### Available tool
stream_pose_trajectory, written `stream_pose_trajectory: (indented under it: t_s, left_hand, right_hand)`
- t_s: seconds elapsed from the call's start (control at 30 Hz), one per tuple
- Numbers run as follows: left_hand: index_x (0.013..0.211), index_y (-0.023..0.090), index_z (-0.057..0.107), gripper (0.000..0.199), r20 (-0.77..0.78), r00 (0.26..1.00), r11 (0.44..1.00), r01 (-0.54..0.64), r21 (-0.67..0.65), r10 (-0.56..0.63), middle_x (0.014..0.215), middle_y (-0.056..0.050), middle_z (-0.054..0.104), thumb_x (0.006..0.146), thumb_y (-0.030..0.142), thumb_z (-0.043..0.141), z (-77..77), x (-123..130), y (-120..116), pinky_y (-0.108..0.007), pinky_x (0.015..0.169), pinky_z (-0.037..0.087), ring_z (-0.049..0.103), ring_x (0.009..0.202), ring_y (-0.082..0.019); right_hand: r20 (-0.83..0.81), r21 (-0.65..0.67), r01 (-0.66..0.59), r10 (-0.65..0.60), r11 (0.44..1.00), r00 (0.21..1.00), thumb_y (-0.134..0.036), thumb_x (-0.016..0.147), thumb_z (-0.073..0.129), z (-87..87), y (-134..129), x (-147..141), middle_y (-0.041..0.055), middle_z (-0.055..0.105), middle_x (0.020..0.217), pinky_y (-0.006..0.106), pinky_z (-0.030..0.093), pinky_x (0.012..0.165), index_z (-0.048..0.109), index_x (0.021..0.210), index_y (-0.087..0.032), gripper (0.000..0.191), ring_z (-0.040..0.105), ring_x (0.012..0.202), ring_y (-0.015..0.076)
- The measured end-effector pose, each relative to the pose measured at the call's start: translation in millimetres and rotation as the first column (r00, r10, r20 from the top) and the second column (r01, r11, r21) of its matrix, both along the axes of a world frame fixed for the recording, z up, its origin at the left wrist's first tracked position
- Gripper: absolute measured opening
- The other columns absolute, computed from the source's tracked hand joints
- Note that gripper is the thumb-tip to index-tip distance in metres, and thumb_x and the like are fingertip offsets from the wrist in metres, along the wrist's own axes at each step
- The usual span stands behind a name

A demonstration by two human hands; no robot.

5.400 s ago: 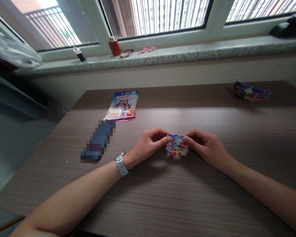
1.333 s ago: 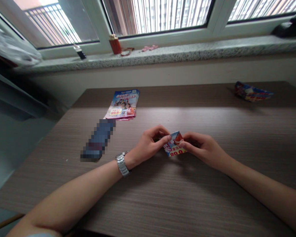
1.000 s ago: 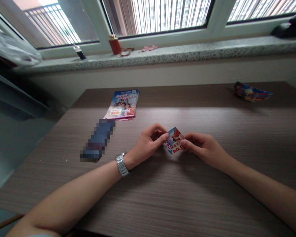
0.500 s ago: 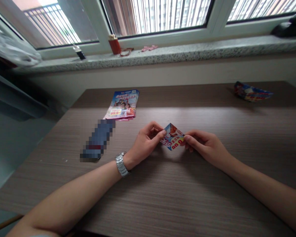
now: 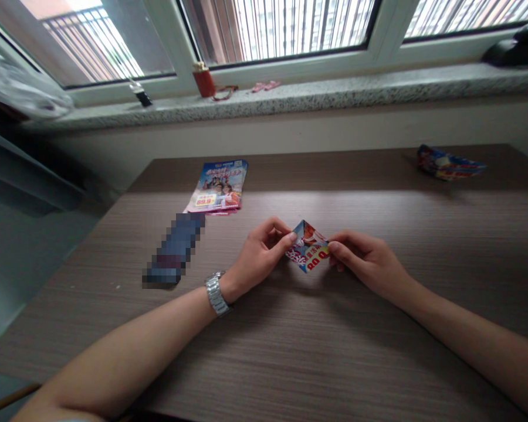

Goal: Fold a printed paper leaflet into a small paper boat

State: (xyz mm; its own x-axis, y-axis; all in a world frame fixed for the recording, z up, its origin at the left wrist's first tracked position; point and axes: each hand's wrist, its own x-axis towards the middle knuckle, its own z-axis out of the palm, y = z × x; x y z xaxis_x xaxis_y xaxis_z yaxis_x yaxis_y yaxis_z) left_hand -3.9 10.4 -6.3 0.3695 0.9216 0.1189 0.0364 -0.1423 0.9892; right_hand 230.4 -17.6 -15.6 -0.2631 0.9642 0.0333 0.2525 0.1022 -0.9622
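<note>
A small folded paper, diamond-shaped with colourful print, is held just above the brown table between my two hands. My left hand, with a silver watch on its wrist, pinches the paper's left corner between thumb and fingers. At the opposite corner, my right hand grips it the same way. The paper's underside is hidden.
A stack of printed flyers lies at the back left, with a blurred dark blue object in front of it. A folded paper boat stands at the back right. Small items, one a red lighter-like case, rest on the windowsill.
The lower point of the folded paper has dropped slightly toward me, so its face looks a little taller. Both hands keep their hold and have barely moved.
</note>
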Motion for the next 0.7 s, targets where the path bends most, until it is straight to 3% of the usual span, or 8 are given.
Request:
stream_pose_trajectory:
  t_s: [0.13,0.23,0.37,0.5,0.7]
  left_hand:
    - [0.089,0.015,0.054,0.022,-0.03,0.999,0.999,0.03,0.012,-0.03,0.081,-0.001,0.064,0.093,0.034,0.066,0.2,-1.0,0.7,-0.017,0.066,0.046,0.059,0.073,-0.009]
    - [0.103,0.016,0.057,0.019,-0.048,0.995,0.996,0.085,0.015,-0.084,0.084,-0.001,0.064,0.093,0.03,0.065,-1.4,-2.4,0.5,-0.019,0.069,0.049,0.061,0.076,-0.01]
    - [0.134,0.022,0.054,0.042,-0.068,0.985,0.986,0.16,0.044,-0.156,0.083,0.001,0.061,0.093,0.024,0.065,-3.6,-3.7,-1.9,-0.018,0.068,0.049,0.058,0.072,-0.009]
    - [0.126,0.019,0.062,0.032,-0.068,0.977,0.978,0.205,0.031,-0.203,0.097,-0.004,0.069,0.094,0.025,0.063,-2.9,-2.5,-3.5,-0.022,0.078,0.055,0.066,0.085,-0.012]
    - [0.106,0.016,0.072,0.017,-0.059,0.992,0.99,0.117,0.074,-0.113,0.101,-0.005,0.074,0.092,0.024,0.068,-3.0,-1.8,-2.0,-0.022,0.086,0.058,0.071,0.093,-0.013]
  right_hand:
    - [0.034,0.027,0.005,-0.006,1.0,0.999,-0.045,0.094,0.06,2.0,-1.4,0.1,0.0004,0.067,0.068,0.025,0.049,0.054,0.07,0.093,-0.021,0.026,0.06,0.058,0.0128]
    - [0.072,0.062,0.006,-0.01,0.998,0.997,-0.043,0.095,0.058,4.2,-2.1,-0.4,0.0,0.065,0.066,0.025,0.047,0.053,0.07,0.09,-0.02,0.026,0.059,0.056,0.0127]
    - [0.11,0.1,0.001,-0.012,0.995,0.994,-0.041,0.095,0.057,5.2,-1.2,0.7,-0.0008,0.064,0.064,0.025,0.045,0.051,0.069,0.088,-0.021,0.024,0.058,0.056,0.0131]
    - [0.128,0.126,0.003,-0.02,0.992,0.992,-0.04,0.096,0.057,2.8,-0.1,3.8,-0.001,0.064,0.064,0.025,0.045,0.052,0.069,0.087,-0.022,0.024,0.058,0.056,0.0137]
    - [0.1,0.127,-0.058,0.046,0.99,0.994,-0.04,0.096,0.058,-1.5,-0.7,5.2,0.0012,0.071,0.077,0.026,0.052,0.059,0.069,0.092,-0.022,0.021,0.065,0.065,0.0147]
